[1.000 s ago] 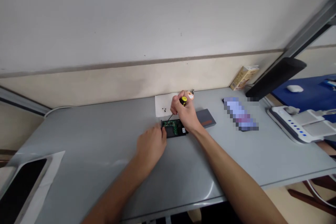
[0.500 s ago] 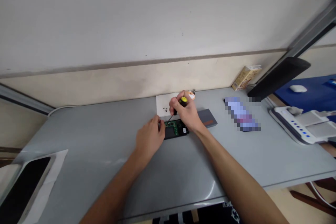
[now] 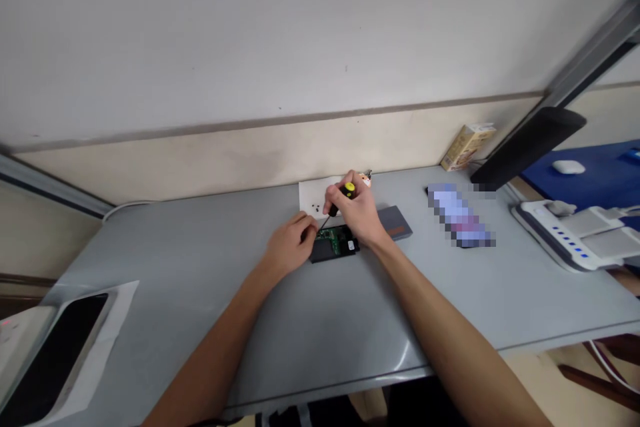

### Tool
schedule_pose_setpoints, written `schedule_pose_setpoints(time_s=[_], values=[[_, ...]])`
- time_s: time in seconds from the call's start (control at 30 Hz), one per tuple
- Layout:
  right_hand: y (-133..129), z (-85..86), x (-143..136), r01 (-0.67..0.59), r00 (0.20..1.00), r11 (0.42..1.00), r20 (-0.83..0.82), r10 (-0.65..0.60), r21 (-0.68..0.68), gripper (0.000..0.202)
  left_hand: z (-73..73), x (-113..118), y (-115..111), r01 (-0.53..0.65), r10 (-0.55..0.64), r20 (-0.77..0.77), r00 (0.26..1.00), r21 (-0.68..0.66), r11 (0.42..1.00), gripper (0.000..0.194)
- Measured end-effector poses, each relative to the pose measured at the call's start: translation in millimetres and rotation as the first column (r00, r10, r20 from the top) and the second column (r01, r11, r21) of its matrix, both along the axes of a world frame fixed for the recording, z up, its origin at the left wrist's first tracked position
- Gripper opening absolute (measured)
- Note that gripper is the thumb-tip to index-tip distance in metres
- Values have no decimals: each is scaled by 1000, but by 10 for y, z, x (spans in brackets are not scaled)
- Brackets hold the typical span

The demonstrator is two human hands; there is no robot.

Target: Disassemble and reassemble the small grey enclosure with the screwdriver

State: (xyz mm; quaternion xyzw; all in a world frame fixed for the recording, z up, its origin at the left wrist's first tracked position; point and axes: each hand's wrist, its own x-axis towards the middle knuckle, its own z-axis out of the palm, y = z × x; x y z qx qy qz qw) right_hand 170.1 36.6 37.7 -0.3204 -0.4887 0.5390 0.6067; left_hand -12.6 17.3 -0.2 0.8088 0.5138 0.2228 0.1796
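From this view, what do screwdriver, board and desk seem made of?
Screwdriver: black-and-yellow handle, probably plastic or rubber; thin dark shaft suggests metal.
Board: green and circuit-like; likely fibreglass, finish unclear.
Desk: grey, glossy by its glare; painted metal or laminate.

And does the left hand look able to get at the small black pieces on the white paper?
Probably yes. The left hand is close, on their near left side, and nothing visible covers the small black pieces; the right hand, holding the black-and-yellow screwdriver, is to their right.
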Motion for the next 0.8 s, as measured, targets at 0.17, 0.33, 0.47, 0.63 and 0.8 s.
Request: schedule_pose_setpoints(time_s=[0.17, 0.33, 0.47, 0.63, 0.8], values=[[-14, 0, -27, 16, 999, 997, 51, -20, 72, 45, 65, -31, 9, 70, -69, 4, 998, -34, 997, 23], [9, 37, 13, -23, 1000, 999, 4, 23, 29, 42, 139, -66, 2, 119, -120, -8, 993, -50, 992, 24], [3, 27, 74, 16, 997, 999, 76, -19, 45, 40, 206, -79, -44, 144, -143, -69, 987, 9, 990, 26], [-4, -94, 13, 137, 952, 974, 248, -179, 179, 32, 268, -75, -68, 177, -166, -166, 972, 56, 983, 29], [-91, 124, 20, 81, 974, 960, 184, -134, 270, 25, 359, -97, -104, 167, -165, -167, 972, -2, 986, 31]])
